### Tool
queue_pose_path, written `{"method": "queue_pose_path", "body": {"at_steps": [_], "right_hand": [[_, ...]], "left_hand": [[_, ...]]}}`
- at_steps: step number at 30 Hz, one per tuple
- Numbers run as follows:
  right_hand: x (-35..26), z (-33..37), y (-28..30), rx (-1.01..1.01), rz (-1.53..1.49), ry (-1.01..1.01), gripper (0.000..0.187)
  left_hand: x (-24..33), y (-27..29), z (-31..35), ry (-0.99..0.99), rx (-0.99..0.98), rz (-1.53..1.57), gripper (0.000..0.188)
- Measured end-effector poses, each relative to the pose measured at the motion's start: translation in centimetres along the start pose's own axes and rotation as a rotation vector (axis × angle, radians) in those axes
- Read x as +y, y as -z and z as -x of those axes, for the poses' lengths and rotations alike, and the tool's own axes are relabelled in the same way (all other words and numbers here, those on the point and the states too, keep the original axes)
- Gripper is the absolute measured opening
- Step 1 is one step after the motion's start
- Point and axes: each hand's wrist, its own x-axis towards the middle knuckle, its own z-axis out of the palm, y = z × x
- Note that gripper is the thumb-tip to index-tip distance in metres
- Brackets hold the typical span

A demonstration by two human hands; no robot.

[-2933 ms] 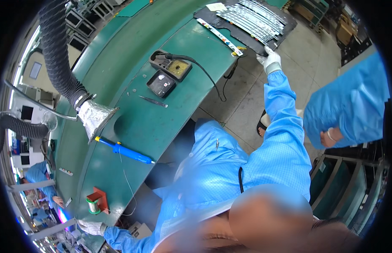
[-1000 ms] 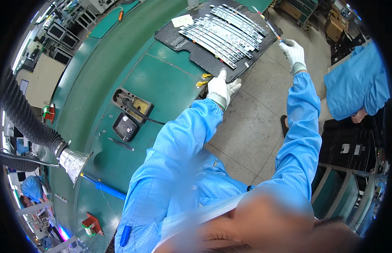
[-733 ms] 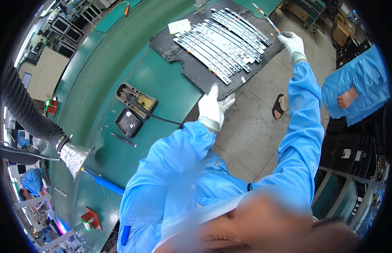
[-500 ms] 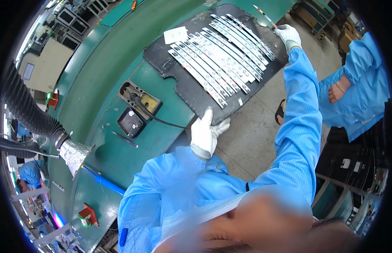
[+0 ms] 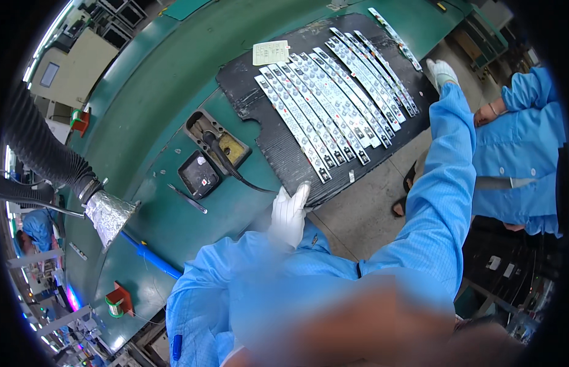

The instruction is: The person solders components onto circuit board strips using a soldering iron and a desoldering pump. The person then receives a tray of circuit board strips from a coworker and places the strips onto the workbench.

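led strips (image 5: 324,101) lie side by side on a ribbed black board (image 5: 283,164), up and right of the left hand (image 5: 288,215), down and left of the right hand (image 5: 443,73). to the left of the left hand, a soldering iron (image 5: 213,143) sits in its stand, its cord (image 5: 254,185) reaching almost to the glove; a board corner dragged that way might snag it and jerk the iron loose. the left hand's raised fingertips touch the board's near corner (the underside is hidden, so i cannot tell whether they pinch it). a slack hold there could let the corner dip, since right of that hand the board juts past the green bench (image 5: 232,205) over the floor (image 5: 342,223). the strips look unfastened, with no visible rim to stop them, so tilting would probably send them sliding. one lone led strip (image 5: 394,38) lies beyond the board, its near end just beside the right hand's fingertips; a careless sweep could knock it away. how tightly that hand is closed, i cannot tell. right of it, a co-worker (image 5: 510,153) stands close enough to the forearm that a nudge might jolt everything.

the row's long axes run from well above the left hand down toward the floor side, near ends pointing between the two hands, slightly fanned; the lone strip roughly follows suit.
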Motion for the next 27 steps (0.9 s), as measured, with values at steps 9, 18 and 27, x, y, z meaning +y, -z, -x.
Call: {"method": "queue_pose_path", "body": {"at_steps": [9,18,27], "right_hand": [[3.3,4.6,-2.0,-0.109,-0.022,0.078,0.066],[-0.4,5.2,-2.1,0.030,-0.172,-0.129,0.078],[-3.5,-0.5,-2.1,0.068,-0.302,-0.040,0.072]], "left_hand": [[1.7,0.4,-0.6,0.709,-0.052,1.003,0.031],[2.5,0.6,-0.9,0.845,-0.012,1.190,0.056],[4.2,2.4,-3.1,0.963,-0.093,1.179,0.055]]}}
